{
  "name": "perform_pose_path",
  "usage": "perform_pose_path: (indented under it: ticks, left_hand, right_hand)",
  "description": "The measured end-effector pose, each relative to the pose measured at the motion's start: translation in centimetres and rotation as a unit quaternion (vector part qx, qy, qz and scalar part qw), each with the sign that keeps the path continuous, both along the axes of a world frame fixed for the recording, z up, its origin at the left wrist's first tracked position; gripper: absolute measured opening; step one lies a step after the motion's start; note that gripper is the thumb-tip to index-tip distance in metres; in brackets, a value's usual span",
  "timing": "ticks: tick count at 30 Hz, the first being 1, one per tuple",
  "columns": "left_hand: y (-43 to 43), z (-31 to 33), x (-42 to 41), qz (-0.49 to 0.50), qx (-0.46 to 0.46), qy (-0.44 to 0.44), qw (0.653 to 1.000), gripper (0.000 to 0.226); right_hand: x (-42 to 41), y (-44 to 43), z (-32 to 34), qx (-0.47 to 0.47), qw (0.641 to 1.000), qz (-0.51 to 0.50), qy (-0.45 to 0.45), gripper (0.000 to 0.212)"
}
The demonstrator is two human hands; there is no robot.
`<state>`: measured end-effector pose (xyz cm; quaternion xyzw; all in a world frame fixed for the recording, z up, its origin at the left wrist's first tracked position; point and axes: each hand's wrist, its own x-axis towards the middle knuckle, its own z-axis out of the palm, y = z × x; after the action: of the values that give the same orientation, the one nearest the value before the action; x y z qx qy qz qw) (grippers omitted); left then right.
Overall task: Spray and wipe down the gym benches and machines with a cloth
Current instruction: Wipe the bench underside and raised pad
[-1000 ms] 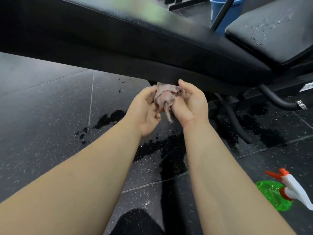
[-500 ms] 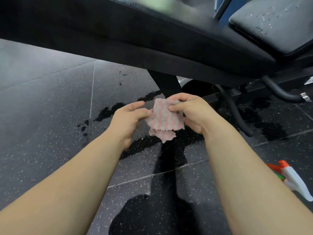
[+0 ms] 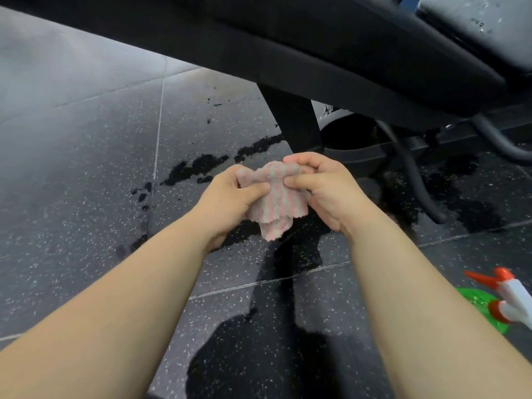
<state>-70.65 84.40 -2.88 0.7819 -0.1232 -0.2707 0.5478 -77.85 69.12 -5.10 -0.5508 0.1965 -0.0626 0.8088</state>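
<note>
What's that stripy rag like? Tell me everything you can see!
The cloth is small and fluffy, with pink and grey stripes and a ragged edge. It looks like soft microfibre. It is bunched at the top, its lower end hanging loose. The left hand pinches its left side, the right hand its right side, holding it above the floor.

Soft, even light reaches the floor (image 3: 86, 168) from up and left of the cloth (image 3: 273, 194), leaving a pale, hazy sheen there. Above the cloth, the underside of the bench (image 3: 345, 53) is near-black and shows little detail. Floor seams left of the cloth bow with wide-angle distortion. The spray bottle (image 3: 512, 300), far right of the cloth, looks slightly smeared.
</note>
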Motion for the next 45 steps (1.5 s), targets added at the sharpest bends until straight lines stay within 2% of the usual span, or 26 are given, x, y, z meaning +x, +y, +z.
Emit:
perform_pose_path:
  ticks: [3, 4, 5, 6, 8, 11, 14, 16, 19, 21, 23, 25, 27, 29, 30, 32, 34, 35, 37, 39, 42, 45]
  left_hand:
    - [0.1, 0.5, 0.3, 0.112, -0.083, -0.006, 0.990, 0.023]
    - [0.0, 0.8, 0.5, 0.123, -0.112, -0.017, 0.986, 0.030]
    - [-0.1, 1.2, 0.7, 0.114, -0.130, -0.027, 0.984, 0.034]
    - [-0.2, 1.5, 0.7, 0.098, -0.142, -0.030, 0.985, 0.033]
    - [-0.3, 1.8, 0.4, 0.081, -0.160, 0.003, 0.984, 0.021]
    - [-0.4, 1.3, 0.1, 0.091, -0.165, 0.050, 0.981, 0.010]
    - [-0.1, 0.8, 0.4, 0.116, -0.137, 0.031, 0.983, 0.010]
    - [0.1, 1.1, 0.6, 0.088, -0.133, 0.079, 0.984, 0.013]
    - [0.4, 1.8, 0.8, 0.063, -0.144, 0.208, 0.965, 0.017]
    - [0.2, 2.4, 1.2, 0.126, -0.169, 0.192, 0.958, 0.014]
    - [-0.2, 3.2, 1.7, 0.222, -0.196, 0.161, 0.941, 0.011]
    - [-1.3, 4.1, 2.0, 0.285, -0.244, 0.150, 0.915, 0.011]
    - [-2.9, 5.3, 2.0, 0.302, -0.319, 0.148, 0.886, 0.017]
    - [-4.4, 6.8, 1.9, 0.277, -0.400, 0.149, 0.861, 0.011]
    - [-4.9, 7.6, 1.6, 0.253, -0.449, 0.158, 0.842, 0.017]
    - [-5.1, 8.8, 1.2, 0.199, -0.551, 0.205, 0.784, 0.027]
    - [-4.8, 9.1, 0.7, 0.177, -0.614, 0.245, 0.729, 0.023]
    - [-4.6, 8.8, 0.6, 0.178, -0.625, 0.251, 0.717, 0.025]
    - [-4.4, 8.6, 0.2, 0.157, -0.628, 0.246, 0.721, 0.022]
    - [-4.7, 8.5, 0.1, 0.129, -0.618, 0.226, 0.742, 0.023]
    - [-5.4, 7.9, 0.3, 0.196, -0.542, 0.163, 0.801, 0.024]
    - [-5.4, 7.5, 0.9, 0.257, -0.431, 0.055, 0.863, 0.025]
  right_hand:
    - [0.3, -0.1, -0.3, -0.146, 0.984, -0.018, 0.103, 0.024]
    - [0.4, -0.1, -0.3, -0.154, 0.976, -0.022, 0.152, 0.029]
    - [0.5, 0.0, -0.2, -0.115, 0.975, -0.012, 0.190, 0.041]
    - [0.6, 0.1, -0.2, -0.037, 0.978, 0.016, 0.205, 0.052]
    - [0.6, 0.9, 0.0, 0.127, 0.977, 0.072, 0.156, 0.059]
    - [1.1, 2.2, -0.1, 0.272, 0.961, 0.030, 0.037, 0.041]
    - [1.7, 2.5, -0.2, 0.285, 0.958, -0.018, -0.017, 0.036]
    - [2.1, 2.5, 0.0, 0.263, 0.964, -0.030, -0.021, 0.038]
    - [2.5, 2.8, 1.2, 0.190, 0.982, -0.016, -0.019, 0.034]
    - [2.8, 2.5, 2.4, 0.057, 0.998, -0.002, 0.023, 0.031]
    - [2.9, 1.5, 4.4, -0.124, 0.988, 0.025, 0.087, 0.036]
    - [2.5, 0.2, 7.3, -0.258, 0.961, 0.038, 0.093, 0.025]
    - [2.0, -0.8, 10.8, -0.362, 0.932, 0.018, 0.012, 0.007]
    - [2.3, -1.5, 13.7, -0.454, 0.883, -0.084, -0.078, 0.011]
    - [2.6, -1.9, 14.8, -0.483, 0.854, -0.155, -0.118, 0.012]
    - [3.6, -2.7, 16.3, -0.525, 0.782, -0.277, -0.193, 0.006]
    - [4.8, -3.7, 16.6, -0.564, 0.725, -0.331, -0.216, 0.011]
    - [5.5, -4.2, 16.7, -0.579, 0.715, -0.335, -0.205, 0.018]
    - [6.7, -4.8, 16.6, -0.587, 0.732, -0.315, -0.145, 0.026]
    - [7.4, -4.7, 16.1, -0.577, 0.757, -0.297, -0.076, 0.026]
    - [7.8, -4.4, 15.7, -0.564, 0.761, -0.316, -0.057, 0.022]
    - [8.0, -4.7, 15.8, -0.565, 0.760, -0.314, -0.066, 0.020]
